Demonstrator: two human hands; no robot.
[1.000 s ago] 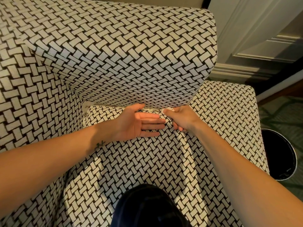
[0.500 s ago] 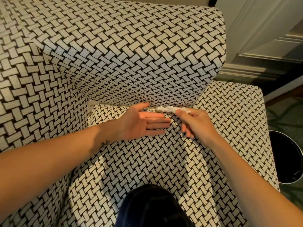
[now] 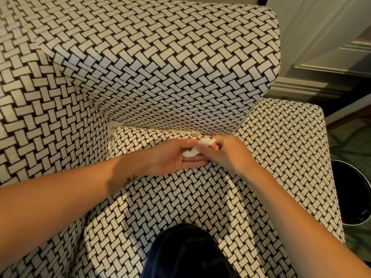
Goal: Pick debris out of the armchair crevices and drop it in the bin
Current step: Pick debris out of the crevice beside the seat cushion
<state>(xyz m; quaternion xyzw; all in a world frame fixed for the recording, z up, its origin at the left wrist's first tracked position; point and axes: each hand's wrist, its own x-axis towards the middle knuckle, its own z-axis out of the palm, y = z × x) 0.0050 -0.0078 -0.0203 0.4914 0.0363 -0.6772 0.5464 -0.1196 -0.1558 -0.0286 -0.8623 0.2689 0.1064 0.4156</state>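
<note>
The armchair (image 3: 160, 67) is covered in black-and-white woven-pattern fabric. Over the seat cushion, just in front of the back crevice, my left hand (image 3: 172, 157) lies palm up with its fingers straight. A crumpled white tissue (image 3: 195, 149) rests across those fingers. My right hand (image 3: 228, 153) pinches the tissue's right end between thumb and fingertips. A small pale scrap (image 3: 194, 134) sits in the crevice just behind the hands. The black round bin (image 3: 349, 195) stands on the floor to the right of the chair, partly cut off by the frame edge.
The chair's right armrest (image 3: 291, 137) lies between the hands and the bin. White panelled woodwork (image 3: 325, 47) rises behind the chair at the right. My dark-clothed knee (image 3: 188, 251) presses on the seat's front.
My right hand drew the white tissue out of the back crevice and carried it left onto my left hand's fingers. My left hand stayed palm up.
</note>
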